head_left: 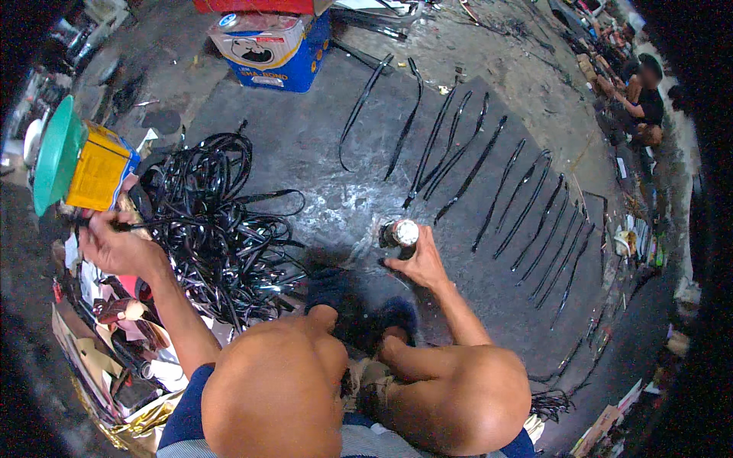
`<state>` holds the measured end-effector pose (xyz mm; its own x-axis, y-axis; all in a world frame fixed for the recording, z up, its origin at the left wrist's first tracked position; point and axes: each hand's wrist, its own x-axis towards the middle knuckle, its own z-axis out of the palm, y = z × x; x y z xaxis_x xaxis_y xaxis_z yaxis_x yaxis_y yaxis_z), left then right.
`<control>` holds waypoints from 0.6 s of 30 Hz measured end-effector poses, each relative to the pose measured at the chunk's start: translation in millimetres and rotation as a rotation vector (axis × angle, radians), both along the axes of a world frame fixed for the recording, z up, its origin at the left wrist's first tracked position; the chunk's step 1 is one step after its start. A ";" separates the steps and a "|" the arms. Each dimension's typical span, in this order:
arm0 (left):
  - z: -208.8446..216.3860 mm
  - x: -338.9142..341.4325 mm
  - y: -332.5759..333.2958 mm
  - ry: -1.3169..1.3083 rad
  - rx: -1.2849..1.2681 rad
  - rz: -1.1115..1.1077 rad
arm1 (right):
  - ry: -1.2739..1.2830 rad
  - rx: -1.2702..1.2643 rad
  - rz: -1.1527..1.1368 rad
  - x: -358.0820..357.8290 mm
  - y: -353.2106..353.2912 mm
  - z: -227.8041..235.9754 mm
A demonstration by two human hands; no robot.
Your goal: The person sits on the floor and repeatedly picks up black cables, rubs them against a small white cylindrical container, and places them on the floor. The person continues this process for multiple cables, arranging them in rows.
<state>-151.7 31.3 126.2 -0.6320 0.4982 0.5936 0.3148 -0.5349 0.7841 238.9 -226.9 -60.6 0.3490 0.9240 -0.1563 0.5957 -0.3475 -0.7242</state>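
Note:
At the far left, my left hand (118, 244) is raised beside the pile of shiny black strips (221, 221). Its fingers are bent round the dark end of a black strip (128, 226), partly hidden by the hand. In front of my feet, my right hand (421, 263) grips a short, dark upright cylinder with a pale, round, worn top (405, 232). Its lower part is hidden, and its exact kind does not show. Several narrow black strips (473, 183), some folded into loops, lie spread in a row across the dark floor sheet (336, 130).
A blue and white box (282, 57) stands at the top. By my left hand are a yellow tin (99, 168) and a green basin (59, 156). Scraps (114, 336) lie beneath my left arm. Another person (641, 99) sits at the far right.

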 end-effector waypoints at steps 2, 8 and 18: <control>0.8 37.9 -19.1 0.193 -0.372 -0.287 | 0.034 0.039 -0.175 -15.6 5.5 -7.0; -158.5 141.1 -71.5 0.065 -1.192 -1.293 | 0.152 0.216 -0.391 -14.4 15.9 -13.8; -217.1 206.5 -123.8 -0.340 -1.474 -1.727 | 0.598 0.494 -0.523 -24.8 19.2 35.6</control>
<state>54.8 -92.5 -91.0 0.7561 0.3392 -0.5597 0.1639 0.7299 0.6636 214.1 -207.7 -25.0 0.7273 0.6822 -0.0757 -0.0688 -0.0373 -0.9969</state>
